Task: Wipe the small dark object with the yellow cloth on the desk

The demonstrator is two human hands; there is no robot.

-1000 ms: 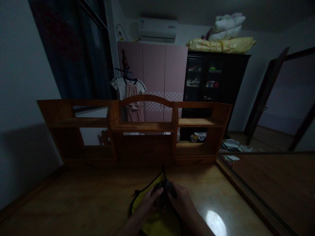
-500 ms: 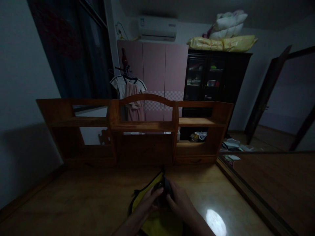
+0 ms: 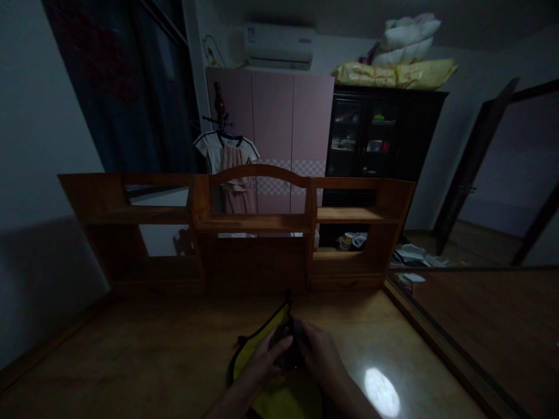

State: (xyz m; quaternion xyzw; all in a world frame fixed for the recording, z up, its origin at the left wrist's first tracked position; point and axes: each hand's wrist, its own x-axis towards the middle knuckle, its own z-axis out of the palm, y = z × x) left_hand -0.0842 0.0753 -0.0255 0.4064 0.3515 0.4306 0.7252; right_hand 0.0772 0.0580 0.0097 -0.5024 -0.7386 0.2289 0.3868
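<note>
A dark, partly shiny object (image 3: 291,352) sits between my two hands, low in the middle of the view; the dim light hides what kind it is. My left hand (image 3: 273,356) is closed on its left side with the thumb lying over it. Wrapped round its right side is my right hand (image 3: 321,352), its fingertips partly hidden. Beneath both hands a yellow cloth piece with black edging (image 3: 255,354), perhaps a bag, lies on the wooden surface.
A wooden shelf unit (image 3: 255,223) stands along the far edge of the wooden surface (image 3: 152,349). A bright light reflection shows at the right. Behind are a pink wardrobe (image 3: 271,116), a dark cabinet (image 3: 421,128) and hanging clothes (image 3: 236,174).
My hands have turned the dark object slightly, and its shiny lower part now shows between them. The yellow cloth stays in nearly the same place.
</note>
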